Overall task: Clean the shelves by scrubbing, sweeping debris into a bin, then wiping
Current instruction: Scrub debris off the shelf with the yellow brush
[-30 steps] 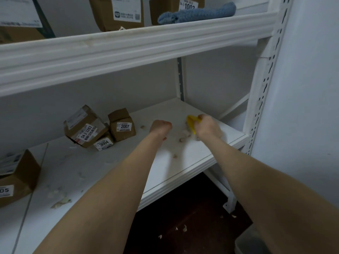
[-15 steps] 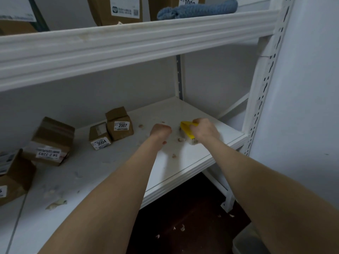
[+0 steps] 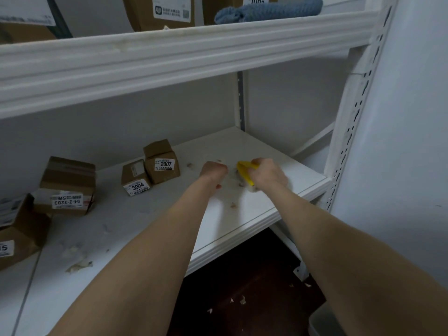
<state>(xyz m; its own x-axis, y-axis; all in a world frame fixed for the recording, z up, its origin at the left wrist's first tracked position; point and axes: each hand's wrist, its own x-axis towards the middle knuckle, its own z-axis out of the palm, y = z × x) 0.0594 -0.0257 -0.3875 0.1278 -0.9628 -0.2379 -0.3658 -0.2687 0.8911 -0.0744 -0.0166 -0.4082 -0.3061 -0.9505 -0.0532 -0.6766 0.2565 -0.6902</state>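
The scrubbing step looked to be in hand: the right hand (image 3: pixel 269 177) had its fingers clamped over a yellow scrubber (image 3: pixel 244 172), which sat pressed to the white shelf (image 3: pixel 254 221) a little to the right of the box marked 2007 (image 3: pixel 162 162). The left hand (image 3: pixel 214 172) lay between that box and the scrubber, its fingers curled into a fist on the board with nothing showing in it (bracing or merely resting, I could not tell). Small brownish scraps (image 3: pixel 234 205) lay loose to the right of the box and nearer the front edge, and a larger pale flake (image 3: pixel 80 266) lay well to its left. The next move probably called for short, firm strokes over the soiled patch, then drawing the loosened bits toward the front edge. A grey container (image 3: pixel 323 321) low and far to the right of the box was likely the bin. The board looked scuffed and dusty. A smaller box marked 3004 (image 3: pixel 135 181) stood against the 2007 box's left side, a blue cloth (image 3: pixel 269 9) lay on the shelf above it, and below was a dark floor (image 3: pixel 242 275) flecked with scraps.
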